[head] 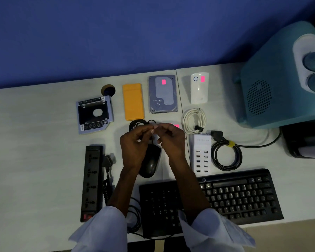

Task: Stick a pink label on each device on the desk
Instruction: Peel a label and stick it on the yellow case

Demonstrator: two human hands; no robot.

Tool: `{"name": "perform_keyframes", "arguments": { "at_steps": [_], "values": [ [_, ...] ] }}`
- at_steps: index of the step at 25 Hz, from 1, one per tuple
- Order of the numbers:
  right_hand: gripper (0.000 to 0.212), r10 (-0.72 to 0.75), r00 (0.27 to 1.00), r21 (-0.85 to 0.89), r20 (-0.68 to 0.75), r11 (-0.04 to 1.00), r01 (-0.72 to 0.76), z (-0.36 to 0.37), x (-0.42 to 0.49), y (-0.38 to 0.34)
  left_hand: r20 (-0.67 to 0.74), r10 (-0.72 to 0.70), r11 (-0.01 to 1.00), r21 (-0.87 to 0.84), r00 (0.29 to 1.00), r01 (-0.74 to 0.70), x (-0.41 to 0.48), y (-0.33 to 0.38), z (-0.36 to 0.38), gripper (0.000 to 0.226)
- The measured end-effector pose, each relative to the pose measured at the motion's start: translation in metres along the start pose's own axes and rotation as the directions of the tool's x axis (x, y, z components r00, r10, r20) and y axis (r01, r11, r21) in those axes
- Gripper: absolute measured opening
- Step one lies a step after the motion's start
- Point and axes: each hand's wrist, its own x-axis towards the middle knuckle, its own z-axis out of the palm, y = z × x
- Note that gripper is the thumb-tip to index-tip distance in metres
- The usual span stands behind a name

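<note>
My left hand and my right hand meet fingertip to fingertip above the black mouse, fingers curled. They pinch a small pale label piece between them; most of it is hidden. A bit of pink label sheet shows just behind my right hand. The hard drive and the white plug-in extender each carry a pink label. No label shows on the orange case, drive caddy, power strip, USB charger or keyboard.
A coiled white cable and a coiled black cable lie to the right. A large teal appliance fills the far right corner. The mouse cord is bundled behind my hands. A blue partition stands behind the desk.
</note>
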Motion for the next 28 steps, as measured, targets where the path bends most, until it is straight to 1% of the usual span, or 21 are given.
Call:
{"name": "perform_keyframes", "arguments": {
  "at_steps": [4,6,8,10,11,13,15,16,17,20,21,22,23,24,25,26,27,28],
  "values": [
    [0.013,-0.037,0.997,-0.026,0.062,0.999,0.038,0.016,0.012,-0.016,-0.038,-0.019,0.999,-0.041,0.999,0.017,0.014,-0.002,-0.014,0.014],
    [0.01,-0.064,0.995,-0.064,0.078,0.996,0.069,0.024,0.02,-0.021,-0.044,-0.021,0.998,-0.059,0.999,0.018,0.024,-0.001,-0.018,0.012],
    [0.007,-0.122,0.99,-0.14,0.077,0.981,0.132,0.034,0.028,-0.028,-0.057,0.002,0.999,-0.039,0.998,-0.004,0.035,-0.003,-0.022,0.013],
    [0.005,-0.191,0.979,-0.225,0.069,0.953,0.202,0.044,0.04,-0.035,-0.133,0.041,0.997,0.067,0.99,-0.032,0.049,-0.009,-0.027,0.016],
    [0.005,-0.213,0.975,-0.248,0.065,0.943,0.223,0.049,0.047,-0.04,-0.171,0.07,0.987,0.155,0.983,-0.043,0.058,-0.013,-0.028,0.023],
    [0.004,-0.229,0.973,-0.252,0.03,0.94,0.229,0.059,0.059,-0.048,-0.176,0.085,0.923,0.383,0.981,-0.011,0.078,-0.019,-0.024,0.049],
    [0.002,-0.242,0.97,-0.239,-0.013,0.943,0.232,0.067,0.069,-0.053,-0.143,0.014,0.812,0.58,0.99,0.072,0.095,-0.019,-0.011,0.079],
    [0.002,-0.246,0.969,-0.234,-0.029,0.944,0.233,0.07,0.072,-0.054,-0.134,-0.018,0.77,0.63,0.991,0.099,0.102,-0.016,-0.004,0.09],
    [0.003,-0.249,0.968,-0.228,-0.043,0.945,0.233,0.071,0.074,-0.057,-0.133,-0.035,0.741,0.661,0.99,0.115,0.108,-0.014,0.002,0.097],
    [0.006,-0.242,0.969,-0.204,-0.05,0.952,0.227,0.071,0.08,-0.061,-0.107,-0.091,0.676,0.723,0.99,0.141,0.122,-0.01,0.007,0.096],
    [0.005,-0.226,0.973,-0.178,-0.047,0.96,0.215,0.07,0.082,-0.062,-0.092,-0.111,0.674,0.725,0.99,0.143,0.126,-0.014,0.004,0.096],
    [0.004,-0.198,0.979,-0.122,-0.041,0.974,0.192,0.068,0.083,-0.064,-0.082,-0.108,0.709,0.692,0.991,0.135,0.127,-0.014,0.0,0.094],
    [0.007,-0.156,0.987,-0.048,-0.035,0.987,0.154,0.068,0.083,-0.066,-0.082,-0.102,0.789,0.6,0.991,0.131,0.127,-0.016,-0.005,0.09],
    [0.009,-0.11,0.993,0.024,-0.028,0.994,0.111,0.068,0.082,-0.067,-0.088,-0.113,0.891,0.432,0.99,0.14,0.128,-0.016,-0.011,0.081],
    [0.008,-0.071,0.997,0.077,-0.014,0.994,0.072,0.068,0.08,-0.069,-0.081,-0.166,0.964,0.198,0.983,0.179,0.129,-0.015,-0.018,0.07],
    [0.005,-0.045,0.999,0.104,0.003,0.994,0.044,0.068,0.077,-0.069,-0.031,-0.265,0.962,-0.077,0.964,0.262,0.129,-0.015,-0.023,0.062],
    [0.006,-0.034,0.999,0.115,0.023,0.993,0.031,0.069,0.074,-0.069,0.061,-0.358,0.867,-0.35,0.932,0.356,0.128,-0.013,-0.028,0.06],
    [0.01,-0.038,0.998,0.12,0.049,0.992,0.032,0.071,0.069,-0.068,0.161,-0.422,0.708,-0.556,0.892,0.435,0.125,-0.01,-0.033,0.06]
  ]
}}
